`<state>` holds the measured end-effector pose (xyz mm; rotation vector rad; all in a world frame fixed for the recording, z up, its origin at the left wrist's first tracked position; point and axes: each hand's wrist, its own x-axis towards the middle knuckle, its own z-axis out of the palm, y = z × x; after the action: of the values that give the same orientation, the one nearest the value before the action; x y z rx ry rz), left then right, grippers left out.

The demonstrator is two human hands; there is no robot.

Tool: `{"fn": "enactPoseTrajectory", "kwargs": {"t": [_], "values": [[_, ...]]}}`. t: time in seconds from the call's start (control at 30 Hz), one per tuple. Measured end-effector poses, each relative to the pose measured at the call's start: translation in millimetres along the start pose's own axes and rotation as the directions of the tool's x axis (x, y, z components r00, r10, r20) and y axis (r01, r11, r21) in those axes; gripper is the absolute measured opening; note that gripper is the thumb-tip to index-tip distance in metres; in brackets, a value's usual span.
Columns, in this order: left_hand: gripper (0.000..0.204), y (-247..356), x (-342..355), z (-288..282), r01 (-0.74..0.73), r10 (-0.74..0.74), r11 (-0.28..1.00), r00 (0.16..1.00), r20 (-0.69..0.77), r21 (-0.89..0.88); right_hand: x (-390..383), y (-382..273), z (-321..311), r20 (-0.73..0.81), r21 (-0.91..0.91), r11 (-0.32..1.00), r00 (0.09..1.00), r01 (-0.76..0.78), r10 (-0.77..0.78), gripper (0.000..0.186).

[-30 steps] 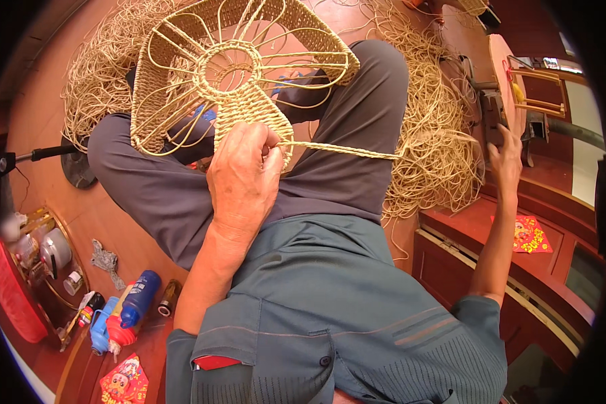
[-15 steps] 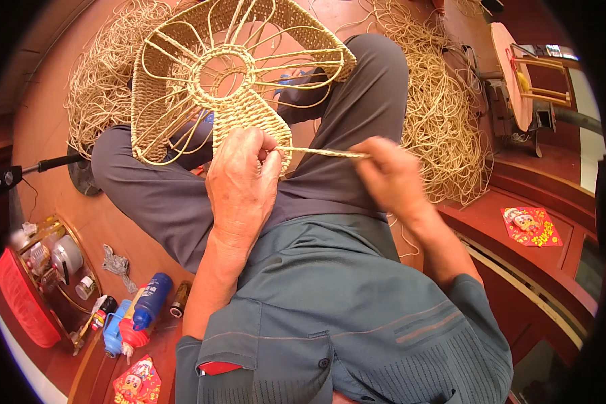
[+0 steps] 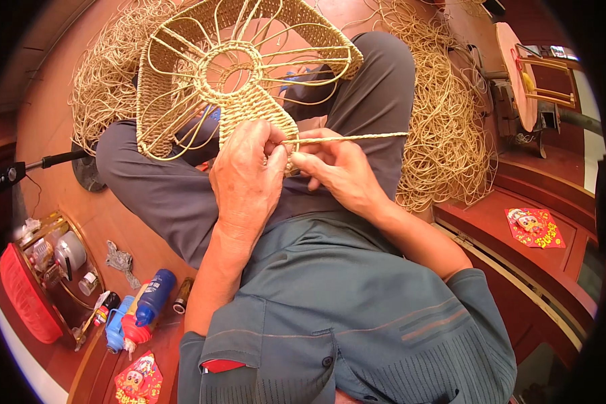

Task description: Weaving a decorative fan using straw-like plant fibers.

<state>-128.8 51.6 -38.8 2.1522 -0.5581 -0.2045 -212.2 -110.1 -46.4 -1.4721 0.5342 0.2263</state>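
Note:
Across my lap rests a partly woven straw-coloured basket point(image 3: 259, 104), with a round ring of looped cords and a dense woven panel facing me. My left hand point(image 3: 246, 172) is closed on the near end of that panel, thumb and fingers pinching its edge where a twisted cord point(image 3: 380, 137) comes out. Close beside it, my right hand point(image 3: 343, 172) has its thumb and fingers closed around the cord's base at the panel's right edge. The cord runs on to the right above my thigh. My right fingertips are partly hidden behind the panel.
Heaps of loose cord lie on the floor at the right point(image 3: 444, 135) and far left point(image 3: 111, 74). To the lower left stand a blue bottle point(image 3: 156, 296) and a tray point(image 3: 81, 269) of small items. A round-topped stool point(image 3: 516, 77) is at the far right.
My right hand has come in leftward from the outstretched cord to the panel's edge beside my left hand. The cord now sticks out freely to the right. My left hand keeps its hold.

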Motion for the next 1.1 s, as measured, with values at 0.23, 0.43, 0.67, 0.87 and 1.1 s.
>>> {"fn": "enactPoseTrajectory", "kwargs": {"t": [0.23,0.43,0.67,0.87,1.1], "values": [[0.012,-0.1,2.2,-10.2,0.154,-0.147,0.981,0.987,0.063,-0.117,18.1,21.2,10.5,0.029,0.3,0.954,0.999,-0.022,0.014,0.036],[0.009,-17.2,-15.2,-23.0,0.2,-0.298,0.81,0.95,-0.093,-0.552,21.0,22.3,19.9,-0.002,0.311,0.946,0.996,-0.087,0.092,0.026],[0.008,-23.8,-39.1,-20.7,0.163,-0.223,0.901,0.969,-0.107,-0.401,16.2,18.1,17.1,0.002,0.244,0.967,0.997,-0.076,0.078,0.021],[0.009,-18.4,-34.8,-20.2,0.16,-0.196,0.932,0.977,-0.082,-0.325,12.2,19.4,21.1,0.06,0.294,0.945,0.99,-0.141,0.129,0.023],[0.008,-15.5,-30.0,-23.1,0.131,-0.147,0.971,0.987,-0.069,-0.198,13.3,11.8,20.8,0.145,0.501,0.834,0.973,-0.229,0.18,0.022]]}}
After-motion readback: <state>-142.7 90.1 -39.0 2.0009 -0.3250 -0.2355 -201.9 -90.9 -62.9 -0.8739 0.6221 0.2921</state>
